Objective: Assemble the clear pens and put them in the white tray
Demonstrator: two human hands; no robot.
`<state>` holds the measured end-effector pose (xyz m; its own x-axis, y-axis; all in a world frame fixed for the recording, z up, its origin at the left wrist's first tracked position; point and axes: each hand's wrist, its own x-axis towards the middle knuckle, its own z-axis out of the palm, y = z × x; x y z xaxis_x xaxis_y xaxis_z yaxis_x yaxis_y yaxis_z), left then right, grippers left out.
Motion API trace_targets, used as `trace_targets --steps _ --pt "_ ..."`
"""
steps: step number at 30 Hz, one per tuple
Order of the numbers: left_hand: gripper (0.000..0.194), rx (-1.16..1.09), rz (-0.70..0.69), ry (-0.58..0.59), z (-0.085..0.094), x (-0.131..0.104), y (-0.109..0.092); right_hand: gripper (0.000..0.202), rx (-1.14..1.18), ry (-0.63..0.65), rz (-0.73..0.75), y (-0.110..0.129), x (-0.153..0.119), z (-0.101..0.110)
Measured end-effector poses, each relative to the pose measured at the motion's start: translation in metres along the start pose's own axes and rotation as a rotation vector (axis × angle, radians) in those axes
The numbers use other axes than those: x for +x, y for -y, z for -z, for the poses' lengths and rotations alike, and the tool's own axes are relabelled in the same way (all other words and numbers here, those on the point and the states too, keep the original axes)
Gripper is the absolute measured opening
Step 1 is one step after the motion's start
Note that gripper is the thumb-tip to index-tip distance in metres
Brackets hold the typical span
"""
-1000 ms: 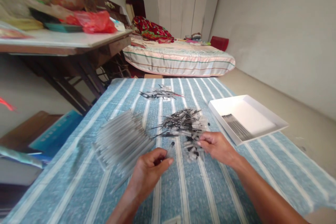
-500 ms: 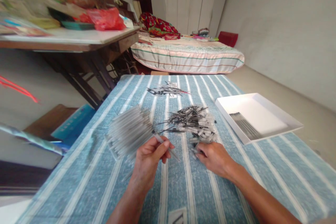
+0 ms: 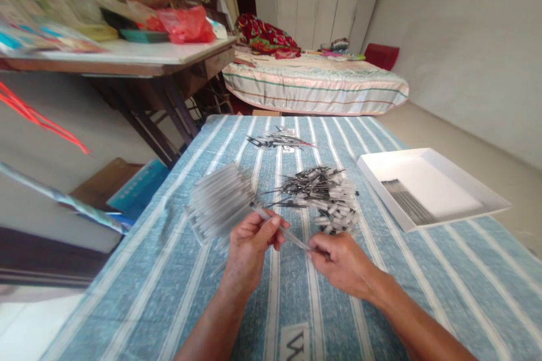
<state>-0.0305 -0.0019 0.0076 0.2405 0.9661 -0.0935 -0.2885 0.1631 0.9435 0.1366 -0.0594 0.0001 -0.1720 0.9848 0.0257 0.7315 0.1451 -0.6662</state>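
A slim translucent pen barrel (image 3: 288, 233) with a dark end slants between my two hands. Its upper part is pinched in my left hand (image 3: 254, 240). The fingers of my right hand (image 3: 336, 262) close on its lower right end; any small part there is hidden. To the left lies a stack of many clear barrels (image 3: 220, 197). Behind my right hand is a heap of small black and clear pieces (image 3: 326, 192). Several finished-looking pens (image 3: 406, 202) lie side by side in a white box lid (image 3: 457, 217).
Thin dark pieces (image 3: 277, 140) lie near the far edge of the striped tablecloth (image 3: 190, 293). A cluttered side table (image 3: 161, 62) stands at the left, with red plastic bags (image 3: 186, 25). A bed (image 3: 313, 87) is beyond.
My right hand has left the heap and come to the barrel's lower right end. My left hand still pinches the barrel. The whole view has shifted slightly.
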Motion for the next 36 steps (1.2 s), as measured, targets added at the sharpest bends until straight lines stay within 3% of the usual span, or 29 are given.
trace_targets --steps 8,24,36 --pt "0.015 -0.039 -0.018 -0.052 0.002 0.001 -0.005 0.014 0.104 -0.037 0.042 0.003 -0.001 0.000" --pt "0.009 -0.092 0.011 -0.004 0.002 -0.001 0.002 0.015 0.198 -0.126 0.080 0.007 -0.001 -0.007" --pt "0.012 -0.070 0.037 -0.071 0.000 0.001 0.004 0.017 0.062 -0.173 0.107 0.009 0.005 -0.016"
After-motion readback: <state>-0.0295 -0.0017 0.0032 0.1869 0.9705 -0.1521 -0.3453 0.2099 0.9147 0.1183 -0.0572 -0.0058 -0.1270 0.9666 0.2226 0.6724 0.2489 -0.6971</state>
